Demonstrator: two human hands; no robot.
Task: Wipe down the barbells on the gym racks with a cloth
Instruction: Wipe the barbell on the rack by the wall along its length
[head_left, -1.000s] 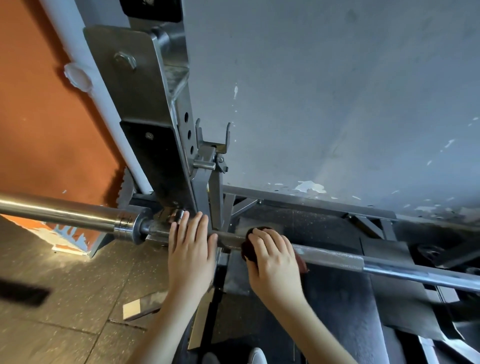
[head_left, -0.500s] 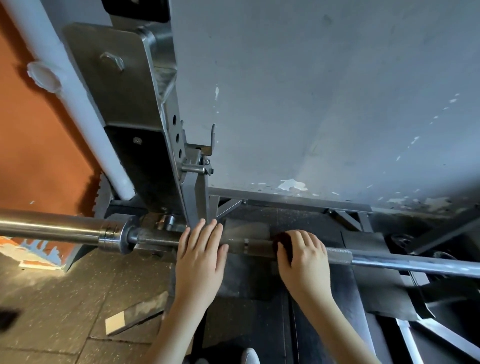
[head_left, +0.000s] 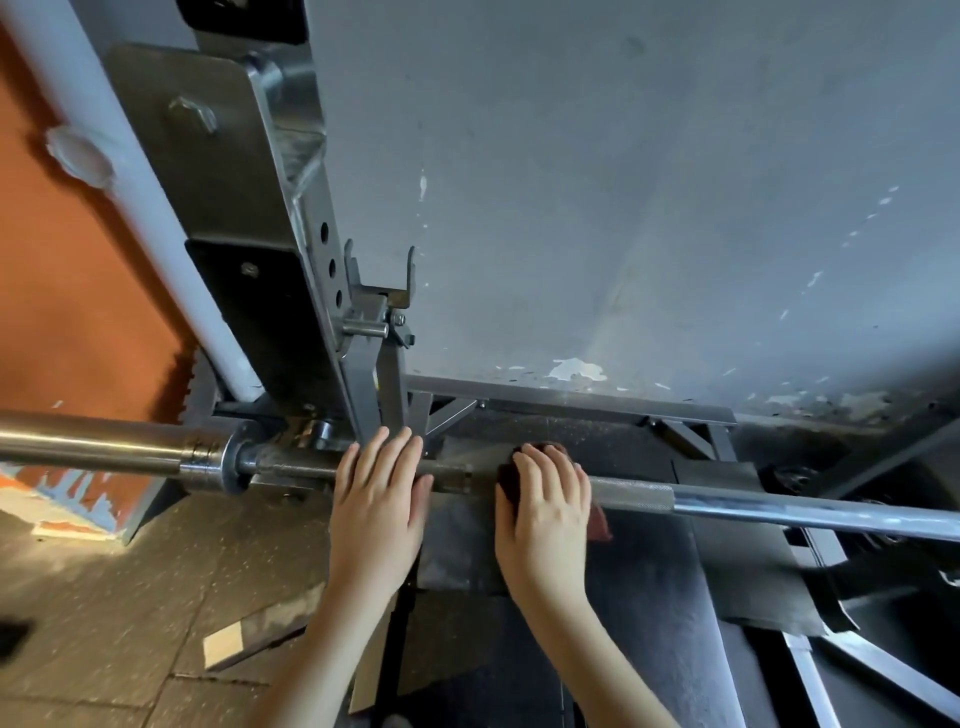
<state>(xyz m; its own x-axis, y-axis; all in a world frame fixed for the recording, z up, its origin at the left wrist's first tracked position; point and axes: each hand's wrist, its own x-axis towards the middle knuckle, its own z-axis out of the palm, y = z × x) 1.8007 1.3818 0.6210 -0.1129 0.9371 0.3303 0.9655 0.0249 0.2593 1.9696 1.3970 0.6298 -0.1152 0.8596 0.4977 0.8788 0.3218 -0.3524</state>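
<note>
The barbell (head_left: 779, 506) lay level across my view, low by the foot of the rack upright (head_left: 311, 291), with its sleeve (head_left: 104, 447) reaching out to the left past the collar (head_left: 234, 462). I could not see what carried it at that height.

My left grip (head_left: 379, 499) was released, the fingers laid flat and straight over the shaft just inside the collar. My right grip (head_left: 545, 499) was clenched around the dark red cloth (head_left: 600, 522), holding it on the bar at the edge of the knurled section (head_left: 634, 496). A corner of the cloth hung out below the palm.

I judged the main risk to be the bar rolling. The flat left palm only rested on it, so a hard stroke from the right could have turned the shaft or shifted it on a support I could not check. The knurling was the second worry, because its rough surface could have snagged the cloth and dragged it out from under the fingers. That would have left bare skin rubbing on the metal.

The loose corner could also have caught if the stroke ran back toward the upright, where brackets and the J-hook (head_left: 384, 296) crowded close to the left fingers. Those fingers could have been pinched there. Most of the cloth was hidden, so I could not tell how much of the shaft it wrapped, and the underside may have gone unwiped.
</note>
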